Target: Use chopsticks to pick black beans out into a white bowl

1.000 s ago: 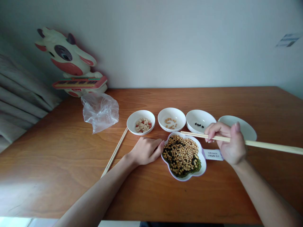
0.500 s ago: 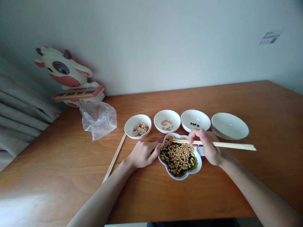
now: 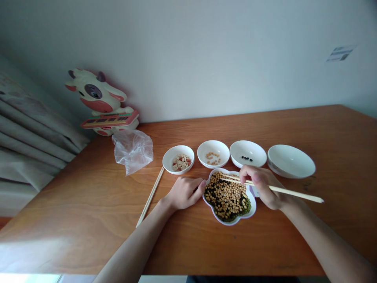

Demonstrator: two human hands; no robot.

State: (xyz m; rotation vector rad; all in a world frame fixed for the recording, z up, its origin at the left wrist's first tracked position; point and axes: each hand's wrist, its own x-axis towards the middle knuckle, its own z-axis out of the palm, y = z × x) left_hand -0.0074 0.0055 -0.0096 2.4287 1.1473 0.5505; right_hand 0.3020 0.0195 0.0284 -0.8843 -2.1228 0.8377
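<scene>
A flower-shaped dish (image 3: 252,210) of mixed beans (image 3: 228,192), tan, black and green, lies between my hands. My left hand (image 3: 186,192) rests on the table with its fingers curled, gripping the dish's left rim. In my right hand (image 3: 262,184) is a pair of chopsticks (image 3: 297,193), pinched over the dish's upper right side. Their tips are slightly apart and reach the beans near the upper left lobe; whether a bean is between them I cannot tell.
Behind the dish stand a bowl (image 3: 167,154) with pale and reddish pieces, another (image 3: 203,148) with tan beans, a third (image 3: 256,151) with black beans, and a bare bowl (image 3: 291,159). Spare chopsticks (image 3: 150,198), a plastic bag (image 3: 134,151) and a cow toy (image 3: 103,104) are leftward.
The whole view has shifted, so everything appears farther right and slightly lower. The chopsticks' rear end has dipped and their tips have parted. My left hand keeps its place at the rim.
</scene>
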